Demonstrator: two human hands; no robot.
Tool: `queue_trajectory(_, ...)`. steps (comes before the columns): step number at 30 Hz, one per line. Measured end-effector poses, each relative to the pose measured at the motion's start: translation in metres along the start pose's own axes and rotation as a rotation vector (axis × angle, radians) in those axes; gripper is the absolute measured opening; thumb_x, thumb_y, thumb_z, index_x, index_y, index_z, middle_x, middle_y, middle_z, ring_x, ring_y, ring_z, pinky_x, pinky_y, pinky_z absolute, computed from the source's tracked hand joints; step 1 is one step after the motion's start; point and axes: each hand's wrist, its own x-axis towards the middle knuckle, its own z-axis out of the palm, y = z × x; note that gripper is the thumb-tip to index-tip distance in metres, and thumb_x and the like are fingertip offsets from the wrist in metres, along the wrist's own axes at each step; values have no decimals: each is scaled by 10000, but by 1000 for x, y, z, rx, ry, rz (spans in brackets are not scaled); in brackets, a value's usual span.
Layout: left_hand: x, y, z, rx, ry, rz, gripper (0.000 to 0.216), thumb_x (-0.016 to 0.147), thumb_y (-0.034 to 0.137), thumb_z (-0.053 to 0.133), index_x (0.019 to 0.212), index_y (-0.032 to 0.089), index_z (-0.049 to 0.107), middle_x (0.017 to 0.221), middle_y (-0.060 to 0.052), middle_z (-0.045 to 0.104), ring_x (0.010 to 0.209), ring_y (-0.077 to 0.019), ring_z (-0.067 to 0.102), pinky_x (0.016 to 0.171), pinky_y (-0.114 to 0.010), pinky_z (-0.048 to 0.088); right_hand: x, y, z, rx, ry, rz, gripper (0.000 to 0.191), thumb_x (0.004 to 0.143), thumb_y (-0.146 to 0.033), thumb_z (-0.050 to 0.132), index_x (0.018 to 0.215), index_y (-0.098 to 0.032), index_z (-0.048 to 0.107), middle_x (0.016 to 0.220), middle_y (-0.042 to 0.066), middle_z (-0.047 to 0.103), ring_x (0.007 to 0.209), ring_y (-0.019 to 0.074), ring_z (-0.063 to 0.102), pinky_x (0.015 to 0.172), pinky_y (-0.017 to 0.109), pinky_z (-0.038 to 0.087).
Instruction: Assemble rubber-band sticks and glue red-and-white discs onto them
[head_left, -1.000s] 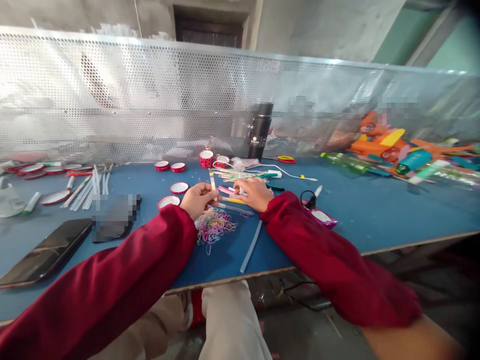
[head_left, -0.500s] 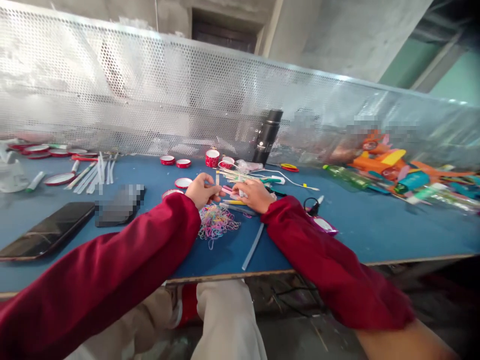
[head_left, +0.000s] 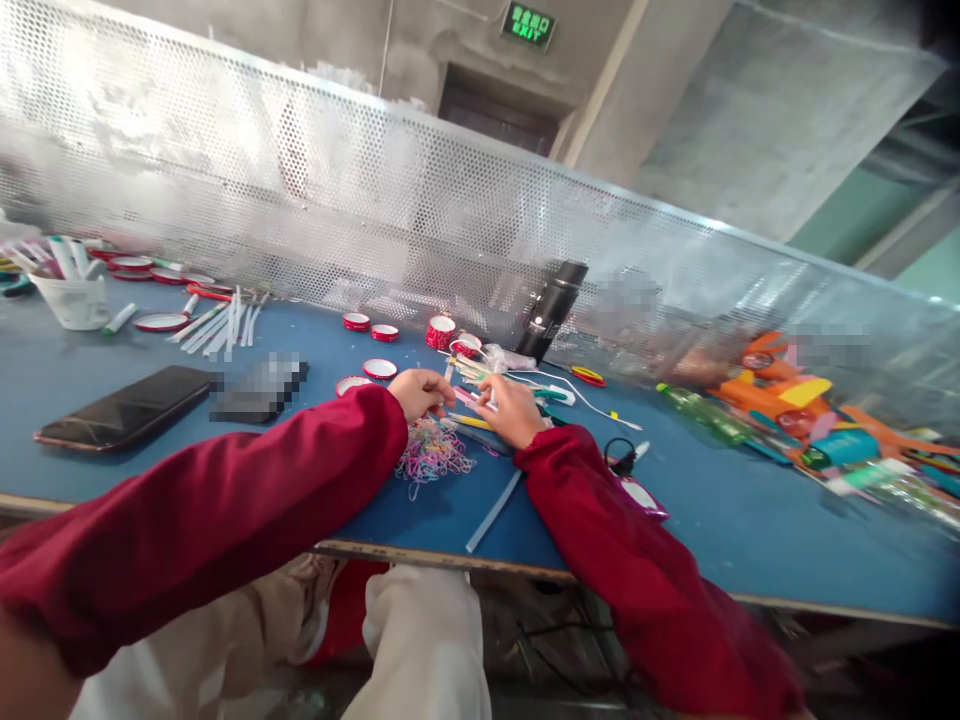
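My left hand (head_left: 424, 393) is closed in a pinch just above the far edge of a pile of pastel loom bands (head_left: 435, 455). Whatever is between its fingertips is too small to make out. Close by on the right, my right hand (head_left: 511, 408) has its fingers curled together around something small and whitish, mostly hidden. A pink stick-like piece (head_left: 466, 398) shows between the two hands. Under them lies a yellow pencil-like stick (head_left: 474, 422). A translucent glue stick (head_left: 495, 512) rests on the blue table in front of my right wrist.
Two phones (head_left: 124, 408) lie left. Beyond are a white cup of markers (head_left: 71, 300), more glue sticks (head_left: 206, 328) and red-rimmed lids (head_left: 380, 368). A black bottle (head_left: 553, 312) stands by the perforated metal screen (head_left: 337, 200). Orange craft pieces (head_left: 784, 400) and a green bottle (head_left: 705, 412) lie right.
The head view has tilted and shifted. My left hand has lowered toward the loom bands; before, a pale upright strip showed at its fingertips. My right hand stays closed nearby.
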Motion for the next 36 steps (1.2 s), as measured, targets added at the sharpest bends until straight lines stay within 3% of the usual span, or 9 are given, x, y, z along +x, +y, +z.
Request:
queue_trajectory(4, 2, 1, -5, 32, 93, 49, 81, 759, 118, 672, 819, 149, 716, 736, -42, 711, 551, -89, 611, 468, -176, 395, -4, -18, -11, 76, 258, -41, 266, 843, -295, 637, 1071, -211, 530, 887, 47, 734, 932, 261, 635, 897, 405, 423)
queue_trajectory(7, 3, 0, -6, 75, 109, 120, 211, 699, 270, 781, 874, 160, 739, 661, -26, 678, 541, -97, 568, 481, -197, 395, -8, -38, -19, 76, 361, -87, 252, 865, -339, 621, 1078, -230, 542, 916, 55, 724, 980, 279, 610, 952, 445, 402)
queue_trajectory(14, 1, 1, -2, 99, 79, 166, 167, 716, 300, 766, 785, 152, 733, 611, -17, 651, 525, -92, 534, 496, -206, 379, -13, -55, -23, 100, 367, -122, 223, 878, -352, 608, 1067, -242, 566, 930, 56, 713, 967, 278, 603, 943, 454, 423)
queue_trajectory(18, -1, 6, -3, 16, 75, 79, 121, 759, 264, 726, 778, 145, 714, 682, -38, 678, 579, -102, 585, 488, -192, 368, -16, -51, -26, 175, 406, -172, 212, 902, -366, 582, 1072, -241, 575, 949, 51, 721, 983, 259, 617, 943, 435, 447)
queue_trajectory(23, -3, 14, -9, -210, 184, -66, 78, 795, 226, 697, 798, 150, 684, 846, -60, 714, 637, -87, 614, 483, -166, 361, -24, -48, -35, 284, 450, -196, 360, 973, -374, 405, 1271, -238, 555, 1007, 69, 729, 1001, 257, 656, 933, 448, 484)
queue_trajectory(29, -2, 15, -14, -398, 240, -125, 50, 809, 182, 680, 788, 148, 650, 873, -57, 706, 635, -71, 604, 486, -155, 377, -32, -53, -31, 391, 494, -114, 201, 924, -351, 507, 1034, -247, 641, 958, 56, 730, 872, 238, 698, 801, 397, 562)
queue_trajectory(36, -1, 14, -14, -404, 226, -131, 64, 790, 173, 693, 790, 143, 637, 842, -48, 698, 617, -66, 597, 474, -147, 372, -30, -50, -26, 431, 471, -13, 152, 916, -366, 526, 972, -244, 597, 871, 53, 716, 794, 232, 695, 728, 380, 565)
